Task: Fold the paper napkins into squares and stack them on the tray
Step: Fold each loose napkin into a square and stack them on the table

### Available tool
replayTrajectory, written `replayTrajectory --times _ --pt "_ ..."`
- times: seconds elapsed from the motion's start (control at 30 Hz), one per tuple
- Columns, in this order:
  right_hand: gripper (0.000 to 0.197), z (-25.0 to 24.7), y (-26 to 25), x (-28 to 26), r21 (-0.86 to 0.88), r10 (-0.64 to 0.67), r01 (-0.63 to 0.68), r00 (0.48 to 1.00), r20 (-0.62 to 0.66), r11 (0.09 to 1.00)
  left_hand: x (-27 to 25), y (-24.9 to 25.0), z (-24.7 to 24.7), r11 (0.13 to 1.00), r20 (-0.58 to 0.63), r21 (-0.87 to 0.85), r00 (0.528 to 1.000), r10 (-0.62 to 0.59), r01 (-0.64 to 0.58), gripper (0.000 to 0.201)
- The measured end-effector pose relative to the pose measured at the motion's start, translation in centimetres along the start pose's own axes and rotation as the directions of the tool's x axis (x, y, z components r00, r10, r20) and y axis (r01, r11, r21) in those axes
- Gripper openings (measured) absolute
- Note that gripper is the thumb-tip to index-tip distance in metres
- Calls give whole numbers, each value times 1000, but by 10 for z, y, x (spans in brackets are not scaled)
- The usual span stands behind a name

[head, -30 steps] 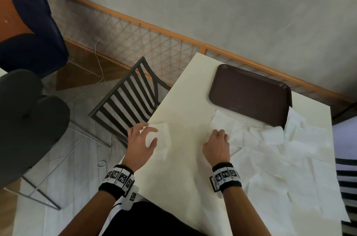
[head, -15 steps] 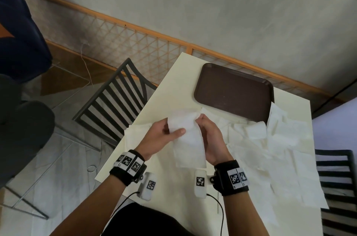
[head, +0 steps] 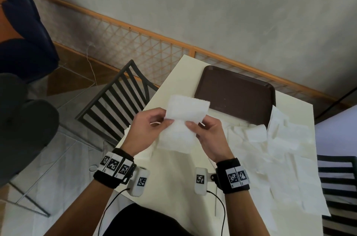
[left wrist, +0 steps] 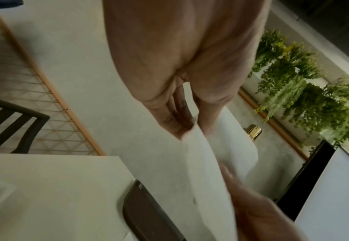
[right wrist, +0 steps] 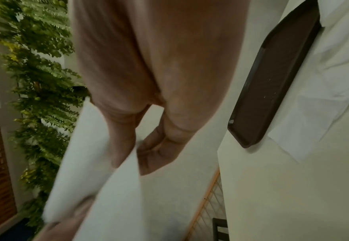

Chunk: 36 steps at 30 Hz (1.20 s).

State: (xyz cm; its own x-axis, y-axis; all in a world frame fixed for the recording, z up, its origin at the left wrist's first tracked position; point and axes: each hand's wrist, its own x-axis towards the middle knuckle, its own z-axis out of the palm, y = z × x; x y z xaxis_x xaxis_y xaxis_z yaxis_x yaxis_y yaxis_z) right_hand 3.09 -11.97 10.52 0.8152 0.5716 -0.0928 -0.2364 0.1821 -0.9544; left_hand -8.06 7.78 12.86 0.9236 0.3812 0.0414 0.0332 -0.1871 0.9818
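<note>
Napkin [head: 186,112]: one, pinched by left hand [head: 145,132] and right hand [head: 209,135]; one tray [head: 239,98] bare.

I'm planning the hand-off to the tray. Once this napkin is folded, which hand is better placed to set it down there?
Probably the right hand. Both hands pinch the napkin in the air, but the tray lies ahead and to the right, nearer that hand than the left hand.

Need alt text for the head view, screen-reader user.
Both hands, left hand and right hand, pinch a white paper napkin above a cream table. An empty brown tray sits beyond, loose napkins spread to its right.
</note>
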Motion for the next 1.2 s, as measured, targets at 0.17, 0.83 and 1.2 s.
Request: replayTrajectory --times 0.17,0.83,1.2 --pt "38 0 -6 8 8 -46 46 998 47 999 -1 11 -11 989 -28 27 989 146 -145 30" --pt "19 45 -21 9 -428 -71 109 992 103 897 -8 9 -29 988 26 49 989 148 -150 25" --pt "39 87 24 38 -393 -35 -6 995 -96 919 -12 -13 -65 992 -202 121 978 59 -35 11"
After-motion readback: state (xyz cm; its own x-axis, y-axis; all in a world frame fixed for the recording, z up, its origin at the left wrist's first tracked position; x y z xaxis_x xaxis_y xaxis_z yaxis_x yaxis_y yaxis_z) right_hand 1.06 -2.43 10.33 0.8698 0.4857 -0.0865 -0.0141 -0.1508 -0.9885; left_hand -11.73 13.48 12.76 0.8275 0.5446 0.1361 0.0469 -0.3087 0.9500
